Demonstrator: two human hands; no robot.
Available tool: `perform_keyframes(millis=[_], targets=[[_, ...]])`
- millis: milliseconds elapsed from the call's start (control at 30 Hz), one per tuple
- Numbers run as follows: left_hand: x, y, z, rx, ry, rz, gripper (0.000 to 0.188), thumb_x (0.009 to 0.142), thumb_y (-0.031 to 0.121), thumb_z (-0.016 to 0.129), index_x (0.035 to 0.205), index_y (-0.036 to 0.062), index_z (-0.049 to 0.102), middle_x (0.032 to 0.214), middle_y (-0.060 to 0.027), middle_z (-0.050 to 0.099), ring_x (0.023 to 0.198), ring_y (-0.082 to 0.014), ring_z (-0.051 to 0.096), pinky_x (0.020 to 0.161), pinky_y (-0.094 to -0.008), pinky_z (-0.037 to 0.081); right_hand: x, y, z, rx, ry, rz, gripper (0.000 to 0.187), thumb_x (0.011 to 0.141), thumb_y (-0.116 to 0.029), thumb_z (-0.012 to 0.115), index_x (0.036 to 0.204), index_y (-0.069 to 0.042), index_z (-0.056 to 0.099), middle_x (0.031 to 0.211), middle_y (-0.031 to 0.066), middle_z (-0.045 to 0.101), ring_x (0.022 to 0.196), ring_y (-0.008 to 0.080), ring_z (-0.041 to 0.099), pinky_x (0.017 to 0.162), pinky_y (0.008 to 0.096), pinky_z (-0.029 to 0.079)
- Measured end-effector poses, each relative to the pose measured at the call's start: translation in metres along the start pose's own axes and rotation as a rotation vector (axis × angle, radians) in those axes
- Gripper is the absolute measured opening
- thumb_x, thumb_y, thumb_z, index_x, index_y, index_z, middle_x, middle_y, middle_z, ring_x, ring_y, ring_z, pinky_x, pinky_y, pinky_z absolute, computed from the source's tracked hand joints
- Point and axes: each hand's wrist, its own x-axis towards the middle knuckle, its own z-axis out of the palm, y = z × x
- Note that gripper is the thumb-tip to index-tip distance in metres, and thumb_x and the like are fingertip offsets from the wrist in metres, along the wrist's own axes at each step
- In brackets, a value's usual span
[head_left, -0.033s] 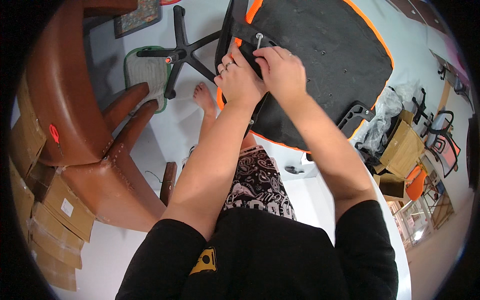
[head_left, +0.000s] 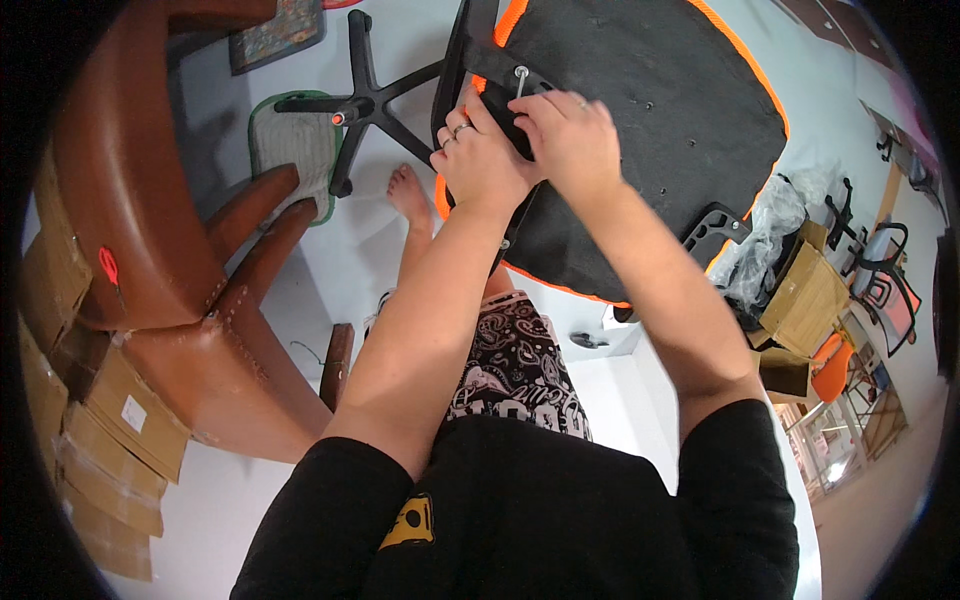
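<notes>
- Chair seat (head_left: 630, 50), black with a bright orange edge, is in front of the person, at the top and a bit to the right. Its flat side with little holes faces the camera. It has slid a tiny bit to the right since the earlier picture.
- Black chair base (head_left: 372, 98), with legs like a star, is on the floor to the left of the seat. It looks the same as before.
- Floor mat (head_left: 285, 150), gray with a green edge, lies partly under one leg of that base. It has not changed.
- Right arm (head_left: 655, 255) goes up from the black sleeve and crosses over the seat. The arm and sleeve have moved a little to the right.
- Left hand (head_left: 485, 160) is on a dark part near the orange edge. It is almost where it was. I cannot tell if its fingers are closed around that part.
- Right hand (head_left: 575, 145) has moved a little right and down. Its thumb and finger pinch the end of a thin metal rod.
- Curved black bracket (head_left: 718, 230) sits at the seat's far right edge. It shows a bit farther right, too.
- Metal rod (head_left: 520, 84) is thin and silver. Its top meets a round shiny spot on the black frame, and it stands a little straighter now.
</notes>
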Motion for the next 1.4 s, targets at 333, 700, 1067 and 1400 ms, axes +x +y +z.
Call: perform_keyframes(millis=[333,700,1067,1400], targets=[[-0.004,0.003,0.002,0.059,0.093,0.050,0.124,0.047,0.054,0.085,0.141,0.0041,0.021,0.128,-0.0193,0.043,0.116,-0.0335,0.045,0.082,-0.0493,0.041,0.084,0.000,0.003,0.400,0.046,0.349,0.013,0.080,-0.011,0.061,0.092,-0.004,0.063,0.086,0.0170,0.063,0.081,0.0350,0.062,0.073,0.0395,0.050],[-0.001,0.004,-0.002,0.037,0.028,0.020,0.128,0.047,0.054,0.085,0.142,0.0002,0.018,0.139,-0.0159,0.034,0.128,-0.0317,0.033,0.087,-0.0553,0.037,0.045,0.040,0.020,0.074,0.225,0.145,0.022,0.075,-0.032,0.071,0.091,-0.018,0.069,0.089,0.0002,0.065,0.082,0.0231,0.062,0.073,0.0387,0.049],[0.005,0.001,0.004,0.015,0.092,0.082,0.130,0.040,0.059,0.084,0.139,-0.0016,0.025,0.133,-0.0148,0.043,0.116,-0.0305,0.048,0.082,-0.0489,0.041,0.037,0.021,-0.004,-0.296,-0.089,0.198,0.036,0.082,-0.048,0.060,0.070,-0.014,0.064,0.072,0.0054,0.064,0.068,0.0263,0.065,0.057,0.0363,0.052],[0.002,0.003,0.002,0.035,0.091,0.098,0.127,0.043,0.058,0.083,0.139,-0.0026,0.026,0.133,-0.0153,0.042,0.113,-0.0296,0.048,0.081,-0.0485,0.041,0.033,0.010,-0.031,-0.017,-0.318,0.180,0.031,0.086,-0.027,0.060,0.116,-0.019,0.057,0.082,0.0097,0.069,0.076,0.0311,0.067,0.065,0.0418,0.052]])
